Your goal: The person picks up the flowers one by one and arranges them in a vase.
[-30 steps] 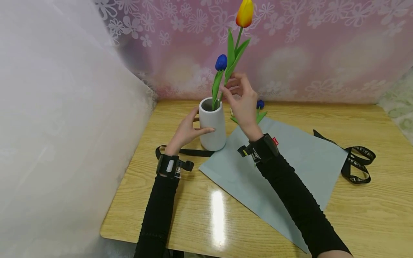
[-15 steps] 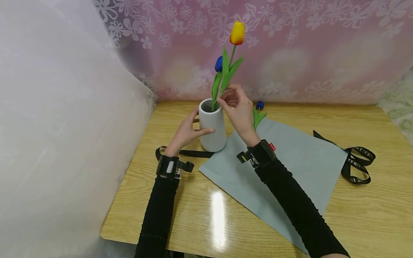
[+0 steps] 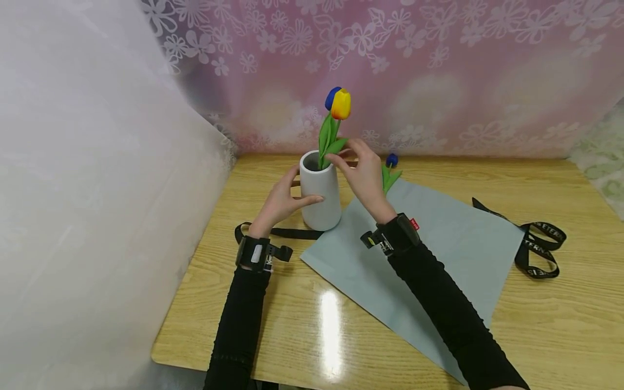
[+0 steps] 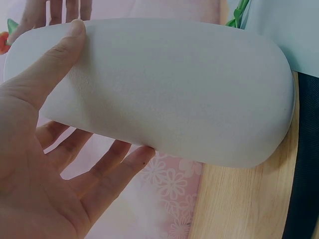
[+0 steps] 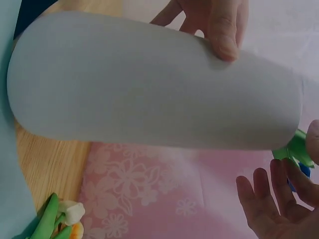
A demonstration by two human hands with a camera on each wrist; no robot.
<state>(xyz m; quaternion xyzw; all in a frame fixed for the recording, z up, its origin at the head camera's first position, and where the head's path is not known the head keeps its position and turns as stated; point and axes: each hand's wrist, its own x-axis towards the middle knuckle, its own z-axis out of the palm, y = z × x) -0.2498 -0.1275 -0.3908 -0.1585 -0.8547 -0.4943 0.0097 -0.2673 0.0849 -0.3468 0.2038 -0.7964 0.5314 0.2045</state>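
One table [image 3: 244,325] bears it all, with a grey-blue sheet [image 3: 439,260] lying flat and turned cornerwise across it. Black sleeves reach in over both: the left arm [image 3: 239,319] on the sheet's left, the right arm [image 3: 443,298] slanting across it. The white vase [image 3: 320,200] stands upright at the sheet's left side, between the hands.

The left hand [image 3: 280,200] grasps the vase from its left, thumb laid over the near face, fingers spread around the other side, as the left wrist view shows. The right hand [image 3: 363,170] is just right of the rim, holding the yellow tulip [image 3: 342,104] low down by thumb and fingertips; its other fingers fan outward. The tulip leans slightly right, its lower end inside the vase and its bloom well above both hands, overlapping a blue tulip [image 3: 329,98] set in the same mouth.

A black ribbon [image 3: 541,249] curls on the sheet's right; a black strip [image 3: 294,233] lies left of the vase. Behind the right hand lies another blue bloom [image 3: 392,160]. The right wrist view adds a white bloom [image 5: 71,211] beside an orange one [image 5: 77,231].
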